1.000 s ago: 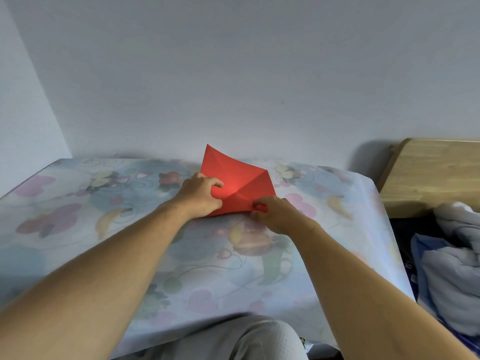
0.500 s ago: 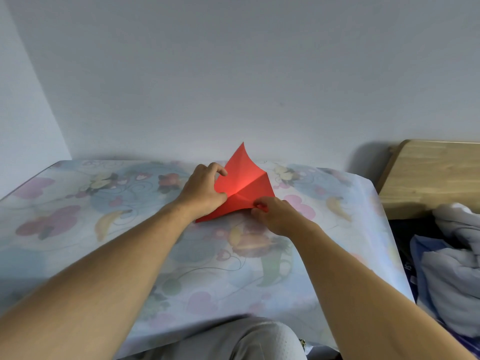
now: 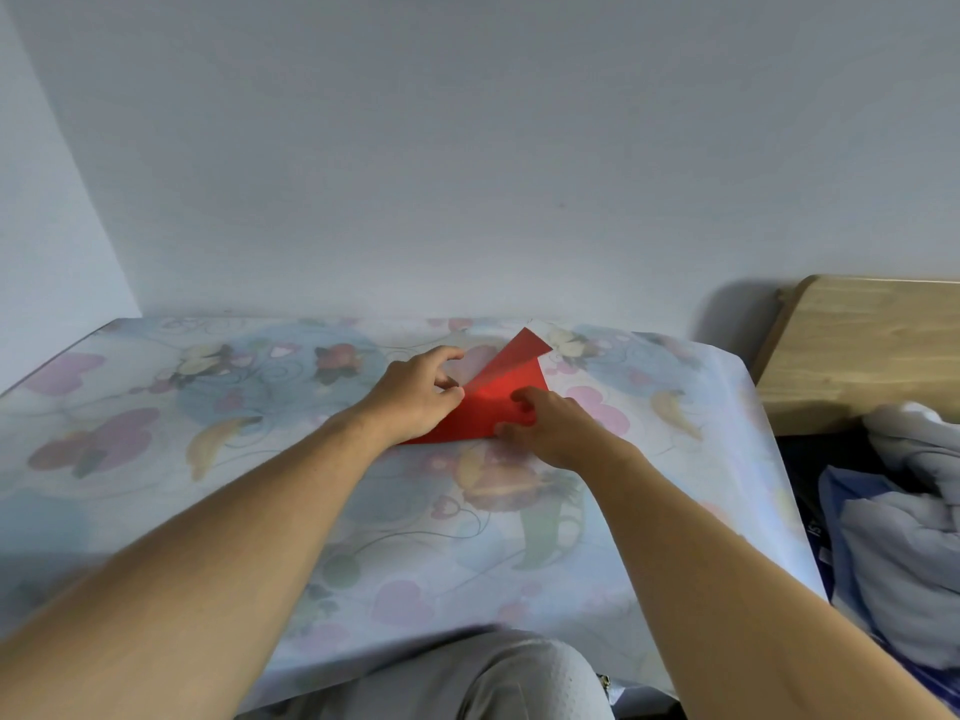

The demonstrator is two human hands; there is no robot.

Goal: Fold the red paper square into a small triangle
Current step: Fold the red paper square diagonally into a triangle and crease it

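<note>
the red paper square (image 3: 488, 407), already creased into a triangle-like shape, lies on the counter covered with a pale floral plastic sheet (image 3: 218, 459), toward its far right part. one flap of it stands partly raised, its tip pointing up and away toward the wall. the left hand (image 3: 415, 394) sits at the paper's left edge with thumb and forefinger closed on that edge, the other fingers spread loosely above. the right hand (image 3: 545, 423) rests on the lower right of the paper, fingers curled and pressing down on it, seemingly pinning rather than pinching; whether the thumb is tucked under the sheet i cannot tell.

to do this fold well, the right hand should keep the lower layer pinned flat so it does not slide on the slick sheet, while the left brings the raised flap over until its edges meet those beneath. line up the corners first, then press from the middle of the crease outward.

against the earlier frames, the flap has come down a good deal: it stood tall and steep, and now leans low to the right. the right hand has moved further onto the paper.
</note>
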